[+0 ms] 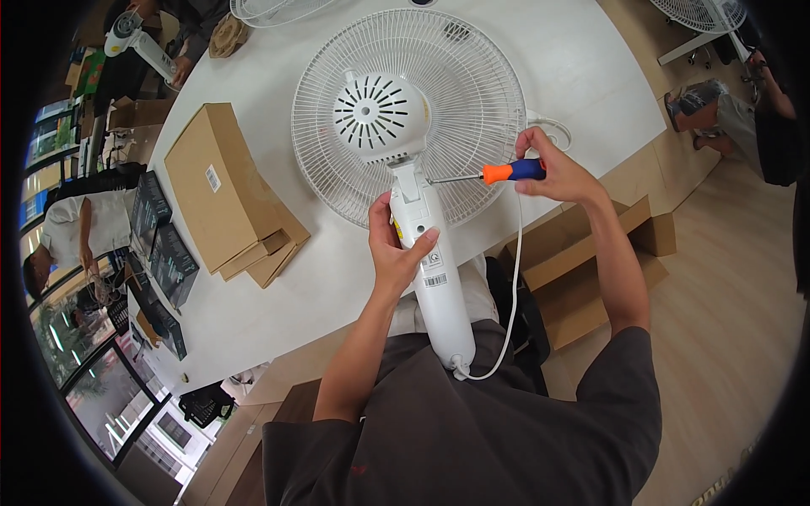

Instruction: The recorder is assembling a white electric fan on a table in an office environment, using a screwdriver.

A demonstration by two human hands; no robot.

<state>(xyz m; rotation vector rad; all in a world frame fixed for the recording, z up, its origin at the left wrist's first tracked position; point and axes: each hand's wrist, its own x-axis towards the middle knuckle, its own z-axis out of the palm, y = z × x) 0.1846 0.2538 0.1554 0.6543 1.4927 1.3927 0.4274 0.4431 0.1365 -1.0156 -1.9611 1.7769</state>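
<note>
A white electric fan lies face down on the table, its round wire grille (481, 93) flat and the slotted motor housing (380, 114) upward. The fan's white neck (443, 308) runs toward my body, its lower end against my shirt. Around the neck's upper part my left hand (396, 257) is wrapped, thumb on top. My right hand (557, 173) grips a screwdriver (498, 173) with an orange and blue handle. Its metal shaft lies level, pointing left, and the tip meets the side of the neck just below the motor housing. Any screw there is too small to see.
A white power cord (516, 278) loops from the neck's lower end past my right hand. Flattened cardboard boxes (207, 181) lie on the white table (261, 329) at left. Dark boxes (173, 266) stand at its left edge. An open carton (574, 304) sits below right. Other people work nearby.
</note>
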